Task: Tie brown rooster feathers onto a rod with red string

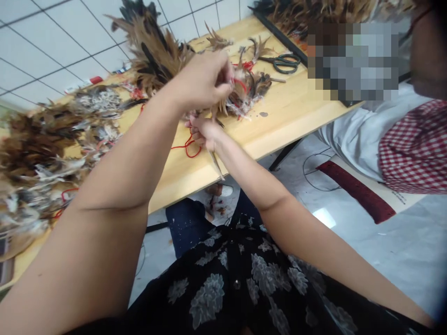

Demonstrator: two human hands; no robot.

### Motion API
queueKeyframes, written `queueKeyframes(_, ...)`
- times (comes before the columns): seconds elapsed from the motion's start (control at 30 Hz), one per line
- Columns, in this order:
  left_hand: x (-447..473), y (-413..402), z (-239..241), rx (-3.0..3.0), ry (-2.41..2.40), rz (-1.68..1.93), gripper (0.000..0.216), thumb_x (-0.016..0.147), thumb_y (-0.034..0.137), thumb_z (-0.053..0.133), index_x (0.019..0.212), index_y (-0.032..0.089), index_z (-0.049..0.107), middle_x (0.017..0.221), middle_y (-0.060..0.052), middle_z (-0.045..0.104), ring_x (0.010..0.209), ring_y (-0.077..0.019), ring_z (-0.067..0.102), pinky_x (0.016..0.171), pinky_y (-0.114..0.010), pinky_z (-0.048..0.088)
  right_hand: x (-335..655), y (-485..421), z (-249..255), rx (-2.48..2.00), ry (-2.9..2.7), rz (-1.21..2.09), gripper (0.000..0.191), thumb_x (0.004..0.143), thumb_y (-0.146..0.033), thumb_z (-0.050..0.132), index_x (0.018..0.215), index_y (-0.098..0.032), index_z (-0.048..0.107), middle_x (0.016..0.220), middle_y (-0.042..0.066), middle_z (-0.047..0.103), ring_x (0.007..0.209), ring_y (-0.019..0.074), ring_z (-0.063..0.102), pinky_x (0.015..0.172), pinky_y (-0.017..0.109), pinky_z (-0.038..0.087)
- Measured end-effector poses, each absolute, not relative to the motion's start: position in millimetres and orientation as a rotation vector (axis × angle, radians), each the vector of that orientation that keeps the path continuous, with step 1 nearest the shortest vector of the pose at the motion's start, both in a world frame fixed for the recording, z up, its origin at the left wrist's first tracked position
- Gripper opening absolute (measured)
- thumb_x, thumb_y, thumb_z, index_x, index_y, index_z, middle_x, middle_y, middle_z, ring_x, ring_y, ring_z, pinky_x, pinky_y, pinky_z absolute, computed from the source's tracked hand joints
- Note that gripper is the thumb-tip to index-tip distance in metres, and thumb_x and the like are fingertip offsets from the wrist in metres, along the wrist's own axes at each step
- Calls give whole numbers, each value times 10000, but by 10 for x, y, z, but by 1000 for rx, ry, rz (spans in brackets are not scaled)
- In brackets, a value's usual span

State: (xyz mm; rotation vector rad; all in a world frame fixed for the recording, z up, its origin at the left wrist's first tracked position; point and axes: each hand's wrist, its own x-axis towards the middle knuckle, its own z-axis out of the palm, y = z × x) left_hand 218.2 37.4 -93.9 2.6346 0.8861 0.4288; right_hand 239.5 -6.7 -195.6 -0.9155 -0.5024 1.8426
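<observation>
My left hand [204,80] is raised over the wooden table [279,116], its fingers pinched on red thread [240,85] and a bundle of brown feathers [244,93]. Just below it, my right hand [202,131] is closed around a thin wooden stick [217,165] that slants down past the table's edge. The feathers sit at the stick's upper end, between both hands. A loose loop of red thread [188,148] lies on the table beside my right hand.
Piles of brown and grey feathers [45,149] cover the table's left side, and a large feather duster [153,51] lies behind my hands. Black scissors [284,62] rest at the far right. Another person in a red checked garment [415,149] sits on the right.
</observation>
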Motion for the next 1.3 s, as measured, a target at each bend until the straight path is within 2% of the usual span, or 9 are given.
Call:
queueKeyframes(0.1,1772,348,-634,2642,894,668,211,913,221,780,1099,199,683,995,-33,678,986,-222,651,1049,-439,523,2389,-113,-1854,-1024,-469,1821,371,1165,-300,329,842,-167,455,570,-103,218,426,28,130,366,134,87)
queueKeyframes(0.17,1453,358,-564,2666,874,800,242,986,330,703,1175,180,717,1079,-50,703,1011,-218,671,1028,-444,531,2406,-144,-1808,-1053,-445,1817,397,1157,-285,313,843,-144,509,542,-111,223,398,23,135,345,124,95)
queueKeyframes(0.33,803,435,-820,2590,821,859,398,957,532,683,1069,165,788,899,-37,691,770,-128,586,833,-358,533,2435,-133,-1800,-1046,-429,1837,387,1152,-266,311,878,-130,547,528,-123,230,369,15,165,345,111,97)
queueKeyframes(0.47,639,548,-1209,2525,748,721,258,864,495,740,924,251,801,847,-20,726,778,-174,602,838,-367,530,2413,-103,-1808,-1067,-445,1829,410,1159,-305,294,837,-154,497,546,-115,241,380,11,162,367,116,82)
queueKeyframes(0.63,679,530,-1433,2378,691,710,143,846,400,731,909,287,790,966,-47,776,878,-243,698,829,-394,560,2388,-94,-1820,-1081,-476,1747,400,1155,-339,328,796,-184,414,564,-104,281,400,10,168,392,114,74)
queueKeyframes(0.77,710,490,-1459,2334,718,745,148,829,361,744,924,251,774,965,-34,781,837,-216,689,817,-378,575,2385,-108,-1820,-1106,-565,1714,458,1117,-527,398,820,-182,450,576,-93,366,418,7,173,394,106,90)
queueKeyframes(0.97,662,537,-1510,2598,817,799,125,829,342,712,889,287,807,870,-55,735,818,-241,673,805,-398,541,2349,-139,-1824,-1098,-749,1770,615,1000,-757,418,838,-169,499,593,-72,425,431,3,198,389,108,90)
queueKeyframes(1.07,646,524,-1508,2551,834,775,100,838,345,712,871,301,796,880,-50,730,834,-245,673,823,-401,542,2363,-145,-1858,-1038,-806,1756,563,1016,-704,470,854,-166,512,595,-83,404,431,0,189,398,110,86)
queueKeyframes(1.3,642,505,-1474,2464,895,739,39,800,286,758,819,298,790,842,-43,695,850,-250,667,849,-415,521,2437,-116,-1976,-928,-933,1816,334,1038,-384,657,850,-173,479,599,-100,423,444,2,205,415,114,146)
